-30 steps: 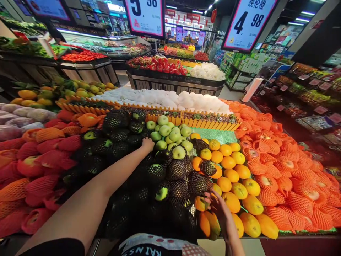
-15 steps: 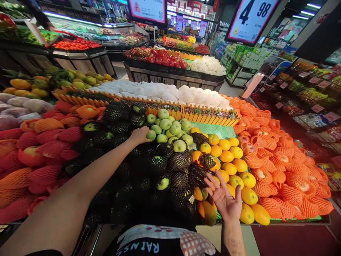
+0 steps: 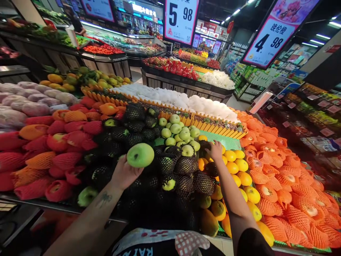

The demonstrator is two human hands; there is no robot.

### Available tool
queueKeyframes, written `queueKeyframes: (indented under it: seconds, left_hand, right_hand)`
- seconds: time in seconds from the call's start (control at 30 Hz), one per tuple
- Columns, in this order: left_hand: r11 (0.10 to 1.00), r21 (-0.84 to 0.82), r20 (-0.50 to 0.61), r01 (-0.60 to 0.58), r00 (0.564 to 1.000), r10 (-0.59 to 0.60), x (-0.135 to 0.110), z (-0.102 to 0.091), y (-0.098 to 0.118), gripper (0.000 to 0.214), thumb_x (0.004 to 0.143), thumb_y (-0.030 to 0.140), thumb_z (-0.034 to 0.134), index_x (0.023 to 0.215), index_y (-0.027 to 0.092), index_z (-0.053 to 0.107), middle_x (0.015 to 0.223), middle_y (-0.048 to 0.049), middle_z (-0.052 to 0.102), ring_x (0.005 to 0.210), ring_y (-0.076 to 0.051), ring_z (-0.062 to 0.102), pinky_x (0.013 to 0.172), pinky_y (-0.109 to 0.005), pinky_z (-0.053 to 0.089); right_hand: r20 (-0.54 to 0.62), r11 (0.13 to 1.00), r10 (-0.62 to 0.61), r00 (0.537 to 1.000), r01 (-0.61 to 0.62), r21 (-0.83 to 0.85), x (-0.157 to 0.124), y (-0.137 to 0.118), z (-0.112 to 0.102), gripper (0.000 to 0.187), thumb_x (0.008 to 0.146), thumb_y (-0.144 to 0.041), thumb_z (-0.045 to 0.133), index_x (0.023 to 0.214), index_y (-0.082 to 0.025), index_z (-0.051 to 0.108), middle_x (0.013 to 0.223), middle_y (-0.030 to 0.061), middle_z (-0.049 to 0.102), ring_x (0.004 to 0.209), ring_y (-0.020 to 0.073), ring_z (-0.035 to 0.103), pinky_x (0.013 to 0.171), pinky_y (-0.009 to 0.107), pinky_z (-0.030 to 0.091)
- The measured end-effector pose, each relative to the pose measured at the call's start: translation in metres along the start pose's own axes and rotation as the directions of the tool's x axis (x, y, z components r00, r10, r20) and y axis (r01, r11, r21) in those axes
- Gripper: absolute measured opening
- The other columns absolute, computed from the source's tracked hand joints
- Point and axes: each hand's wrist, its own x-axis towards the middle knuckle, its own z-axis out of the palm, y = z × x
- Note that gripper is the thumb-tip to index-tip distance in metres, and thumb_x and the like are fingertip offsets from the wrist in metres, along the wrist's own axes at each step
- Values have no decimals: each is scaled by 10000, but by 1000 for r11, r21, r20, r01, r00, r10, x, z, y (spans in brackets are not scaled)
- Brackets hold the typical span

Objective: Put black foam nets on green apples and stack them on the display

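My left hand [image 3: 123, 173] is closed around a large green apple [image 3: 140, 155], held up above the black-netted fruit [image 3: 106, 153]. My right hand [image 3: 215, 151] reaches over the oranges [image 3: 236, 167], its fingers apart and slightly bent. Beside its thumb and fingertips lies a dark netted piece [image 3: 204, 145]; firm contact cannot be made out. A heap of smaller green apples [image 3: 175, 128] sits between the two hands, farther back. Green apples in dark nets [image 3: 185, 165] lie in front of that heap.
Orange-netted fruit [image 3: 277, 174] fills the right side; red-netted fruit [image 3: 68, 131] and pale wrapped fruit [image 3: 34, 99] lie left. A low yellow fence [image 3: 213, 128] edges white-wrapped fruit [image 3: 170, 95] behind. Price screens [image 3: 181, 21] hang overhead.
My left hand has drawn back from the apple heap toward me, now with a green apple in it. My right hand has turned over and moved forward above the oranges. The view has shifted left.
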Motion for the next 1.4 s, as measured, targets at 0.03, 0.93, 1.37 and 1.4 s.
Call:
queueKeyframes:
  seconds: [0.03,0.93,1.37,1.4]
  left_hand:
    - [996,-67,5,57,998,-57,-11,-7,-5,385,752,410,705,1078,218,633,1046,-37,749,861,-216,737,637,-268,606]
    - [-299,758,556,-580,814,-171,-53,79,-128,607,653,376,765,1196,169,594,1179,-124,567,1054,-313,591,967,-453,515]
    - [-99,690,706,-717,697,-124,-59,34,-122,924,777,500,759,1533,137,373,1547,-196,402,1426,-372,342,1207,-547,252]
    - [-115,667,729,-737,676,-105,-62,34,-122,922,790,501,743,1541,124,363,1562,-201,385,1443,-380,317,1224,-562,191]
  right_hand:
    - [5,1000,17,1000,-17,5,5,-1,1,180,712,-223,684,877,-154,697,1230,215,616,1240,397,435,1052,549,326]
    - [50,526,496,867,-345,777,-256,-9,-69,447,590,-535,869,845,-192,741,1034,95,678,999,282,595,985,463,452]
    - [-36,626,421,906,-261,735,-261,-49,-91,316,727,-471,781,838,-193,681,889,59,635,851,221,559,812,349,451]
    - [52,523,418,907,-287,802,-266,-54,-90,311,703,-457,782,858,-203,694,897,62,657,857,232,580,825,363,465]
